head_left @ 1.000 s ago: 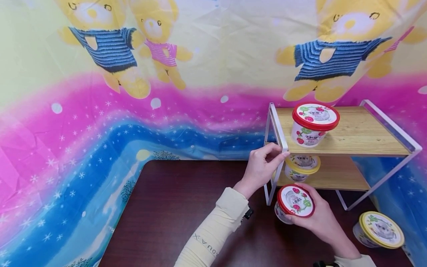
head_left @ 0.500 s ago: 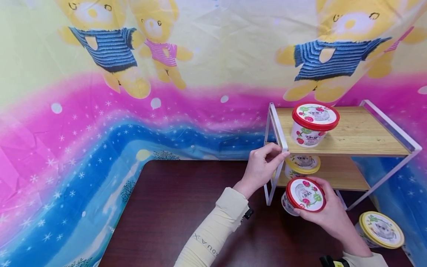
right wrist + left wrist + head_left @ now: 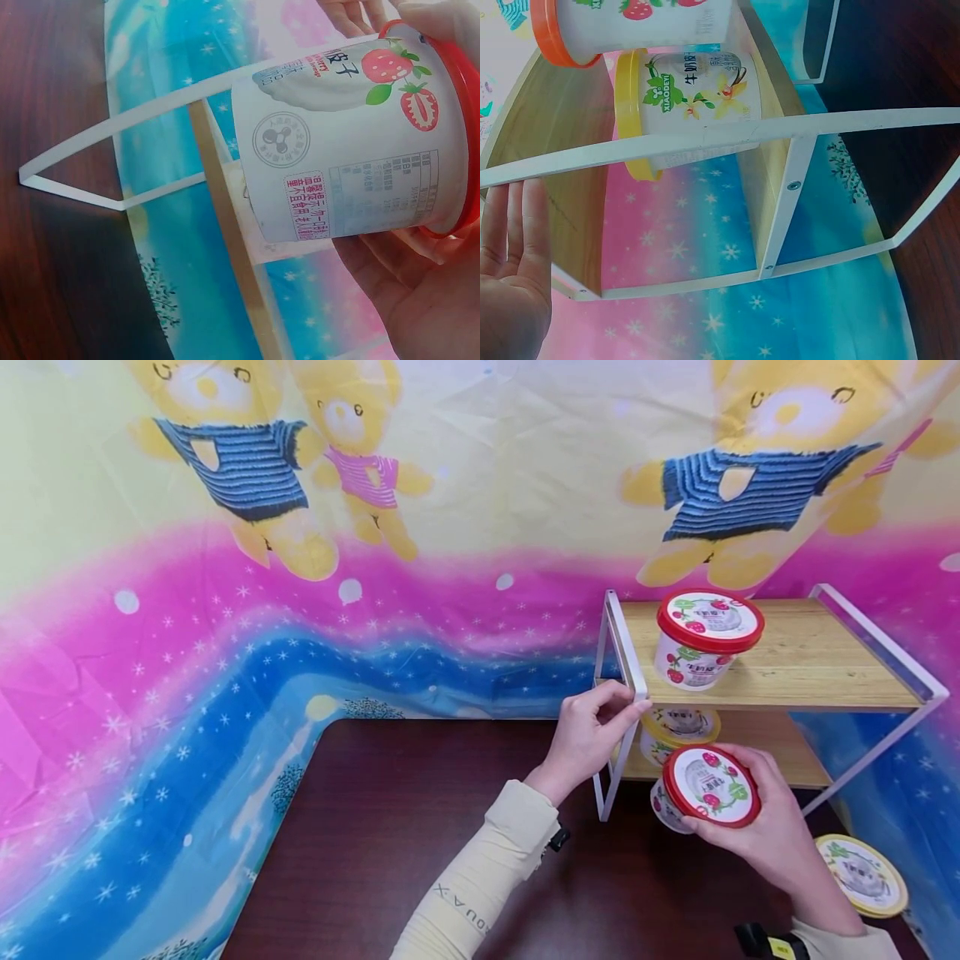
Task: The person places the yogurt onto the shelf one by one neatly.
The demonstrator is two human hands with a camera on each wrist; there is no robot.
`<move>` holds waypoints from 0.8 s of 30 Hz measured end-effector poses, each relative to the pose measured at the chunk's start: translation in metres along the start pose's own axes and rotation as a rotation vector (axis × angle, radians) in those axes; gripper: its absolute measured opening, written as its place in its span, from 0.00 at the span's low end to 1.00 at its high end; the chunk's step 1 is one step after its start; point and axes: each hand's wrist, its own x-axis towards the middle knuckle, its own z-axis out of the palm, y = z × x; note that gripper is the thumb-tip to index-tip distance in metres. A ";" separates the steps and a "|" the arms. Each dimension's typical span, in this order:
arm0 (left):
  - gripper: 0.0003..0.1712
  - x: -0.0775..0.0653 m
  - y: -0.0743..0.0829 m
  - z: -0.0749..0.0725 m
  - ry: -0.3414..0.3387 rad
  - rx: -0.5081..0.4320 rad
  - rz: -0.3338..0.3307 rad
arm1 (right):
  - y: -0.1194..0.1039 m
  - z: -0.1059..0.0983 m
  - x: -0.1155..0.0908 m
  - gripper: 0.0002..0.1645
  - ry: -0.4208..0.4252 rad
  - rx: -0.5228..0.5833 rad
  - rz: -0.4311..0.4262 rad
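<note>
My right hand (image 3: pixel 780 839) grips a white strawberry-print tub with a red lid (image 3: pixel 712 785), thumb on the near side and fingers round the far side. It is tilted and raised before the lower board of a two-tier shelf (image 3: pixel 817 668). In the right wrist view the printed side of this tub (image 3: pixel 345 142) fills much of the picture. My left hand (image 3: pixel 588 735) holds the white metal frame (image 3: pixel 633 668) at the shelf's left side between thumb and fingers. A yellow-lidded tub (image 3: pixel 681 723) stands on the lower board, partly hidden; the left wrist view shows its vanilla-flower print (image 3: pixel 705 97).
Another red-lidded tub (image 3: pixel 708 635) stands on the upper board's left part. A second yellow-lidded tub (image 3: pixel 862 877) is at the right on the dark table (image 3: pixel 420 827), partly behind my right forearm. A bear-printed cloth (image 3: pixel 465 585) hangs behind the shelf.
My right hand has carried the red-lidded tub rightward and up, closer to the lower board, covering more of that board. My left hand stays on the frame.
</note>
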 end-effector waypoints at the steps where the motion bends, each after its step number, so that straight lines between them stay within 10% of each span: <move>1: 0.10 0.000 0.000 0.000 0.000 -0.001 -0.001 | 0.000 -0.001 0.001 0.57 0.008 -0.003 0.000; 24: 0.09 0.000 0.001 0.000 0.005 -0.005 0.004 | -0.009 -0.037 0.005 0.63 0.106 0.052 -0.066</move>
